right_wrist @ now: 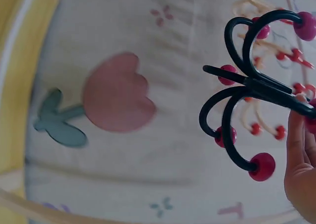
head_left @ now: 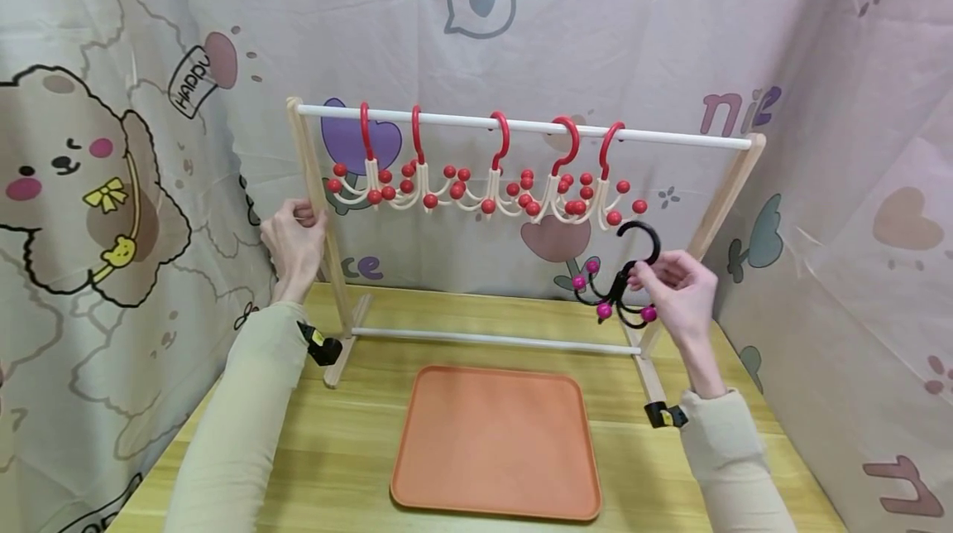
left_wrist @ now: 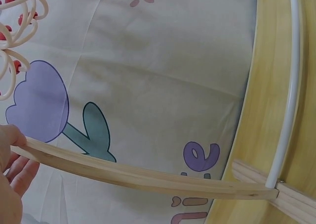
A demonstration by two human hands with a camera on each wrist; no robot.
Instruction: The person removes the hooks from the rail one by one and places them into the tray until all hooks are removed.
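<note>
A wooden rack with a white top rail [head_left: 462,121] stands on the table. Several cream hooks with red ball tips and red hanger tops [head_left: 500,140] hang from that rail. My left hand [head_left: 296,247] grips the rack's left wooden post [head_left: 332,260]; in the left wrist view its thumb and fingers lie on either side of this post. Between thumb and fingers, my right hand [head_left: 681,293] pinches a black multi-arm hook [right_wrist: 269,93] with magenta balls by its stem. This black hook is below the rail's right part, apart from it, its curved top [head_left: 646,235] upward.
An orange tray [head_left: 495,442] lies on the wooden table [head_left: 335,450] in front of the rack. A lower white bar [head_left: 491,339] joins the rack's feet. The right post [head_left: 725,194] rises behind my right hand. Printed curtains [head_left: 476,53] surround the table.
</note>
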